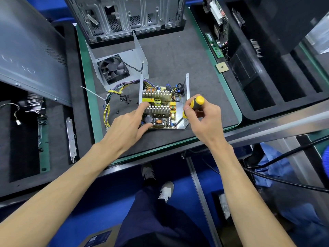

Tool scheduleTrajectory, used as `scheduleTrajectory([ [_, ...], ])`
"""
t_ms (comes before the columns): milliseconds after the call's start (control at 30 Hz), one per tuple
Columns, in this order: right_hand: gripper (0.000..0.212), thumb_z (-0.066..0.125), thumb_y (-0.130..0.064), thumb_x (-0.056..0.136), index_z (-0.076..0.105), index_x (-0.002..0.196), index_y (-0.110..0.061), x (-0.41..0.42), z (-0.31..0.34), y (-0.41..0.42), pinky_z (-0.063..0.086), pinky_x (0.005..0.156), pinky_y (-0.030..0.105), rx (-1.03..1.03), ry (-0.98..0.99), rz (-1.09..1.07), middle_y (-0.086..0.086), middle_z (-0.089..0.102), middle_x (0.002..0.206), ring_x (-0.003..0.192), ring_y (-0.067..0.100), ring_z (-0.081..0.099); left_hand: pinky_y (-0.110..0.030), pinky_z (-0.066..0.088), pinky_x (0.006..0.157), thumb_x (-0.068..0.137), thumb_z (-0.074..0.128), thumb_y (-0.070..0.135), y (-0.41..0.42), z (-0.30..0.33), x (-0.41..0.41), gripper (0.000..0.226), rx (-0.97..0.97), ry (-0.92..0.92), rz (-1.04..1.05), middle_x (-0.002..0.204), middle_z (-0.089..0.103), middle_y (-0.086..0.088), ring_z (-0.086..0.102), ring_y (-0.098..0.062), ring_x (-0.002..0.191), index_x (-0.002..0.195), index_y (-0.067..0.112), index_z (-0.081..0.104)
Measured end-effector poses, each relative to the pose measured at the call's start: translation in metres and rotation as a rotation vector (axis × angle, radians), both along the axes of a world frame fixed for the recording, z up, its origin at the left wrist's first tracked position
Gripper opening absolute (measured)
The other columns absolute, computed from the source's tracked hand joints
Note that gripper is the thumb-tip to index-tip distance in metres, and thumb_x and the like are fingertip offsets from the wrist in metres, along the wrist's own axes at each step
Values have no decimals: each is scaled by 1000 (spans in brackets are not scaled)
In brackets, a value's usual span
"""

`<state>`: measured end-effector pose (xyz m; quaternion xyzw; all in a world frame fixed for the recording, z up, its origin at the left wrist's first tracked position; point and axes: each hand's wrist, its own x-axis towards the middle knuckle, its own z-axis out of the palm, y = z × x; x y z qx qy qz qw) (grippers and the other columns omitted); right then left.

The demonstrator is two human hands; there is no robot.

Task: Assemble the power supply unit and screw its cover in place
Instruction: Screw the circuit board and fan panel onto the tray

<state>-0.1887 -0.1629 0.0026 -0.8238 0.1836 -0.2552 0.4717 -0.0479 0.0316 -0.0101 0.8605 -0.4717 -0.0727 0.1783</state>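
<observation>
- Left hand point(130, 123) spread wide, pressing on open power supply unit point(161, 108) at mat point(187, 56) centre.
- Right hand point(204, 116) gripping yellow screwdriver point(193, 106), tip at near right corner.
- Cover point(121, 66) with fan lying behind, apart.

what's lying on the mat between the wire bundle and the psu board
A scatter of small black screws lies there on the mat, seen in the head view.

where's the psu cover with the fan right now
In the head view the fan cover lies open on the mat, behind and left of the open power supply, before the computer case.
</observation>
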Motion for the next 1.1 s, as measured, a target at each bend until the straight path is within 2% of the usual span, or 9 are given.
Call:
scheduleTrajectory([
  [167,20,58,-27,100,58,84,-14,0,0,-1,45,55,46,-17,6,13,14,56,68,60,31,52,-48,55,68,94,68,38,-4,4,6,56,25,38,5,64,44,7,63,-38,68,139,14,44],
  [367,22,58,-26,99,57,82,-11,1,-2,0,41,52,33,-28,27,33,10,50,64,57,21,43,-44,51,66,90,72,36,-8,10,11,52,55,59,27,57,36,14,50,-32,64,131,16,47],
  [500,25,57,-27,99,57,81,-9,2,-2,0,37,53,26,-28,38,57,10,50,64,56,18,40,-46,52,68,90,72,36,-9,10,10,51,63,62,29,56,38,12,55,-35,66,130,16,47],
  [633,25,57,-27,99,57,81,-10,2,-2,1,37,52,24,-37,39,69,10,51,64,56,18,40,-44,52,67,89,73,38,-8,11,10,53,48,63,35,56,41,11,56,-34,64,130,17,47],
  [800,23,57,-26,99,58,81,-12,3,-4,-1,37,53,23,-33,38,72,8,51,64,56,17,41,-37,44,58,85,78,41,-6,10,10,55,-10,72,50,50,32,14,40,-25,52,126,17,52],
  [900,21,58,-26,99,58,81,-13,3,-4,-1,36,53,22,-32,40,73,6,48,63,56,16,40,-38,47,58,84,78,43,-5,8,10,55,-23,72,62,48,31,11,38,-18,48,125,18,53],
  [1000,23,58,-26,99,57,81,-12,3,-4,-1,36,54,20,-51,55,80,8,49,63,55,15,39,-41,50,59,83,79,43,-6,9,10,55,-13,69,76,47,31,11,39,-20,48,124,18,53],
  [1100,25,57,-26,100,57,81,-11,3,-3,-1,39,53,29,-79,66,103,11,52,66,56,18,41,-39,48,58,82,80,44,-7,10,10,55,-10,72,78,45,30,12,37,-10,46,122,19,53],
])
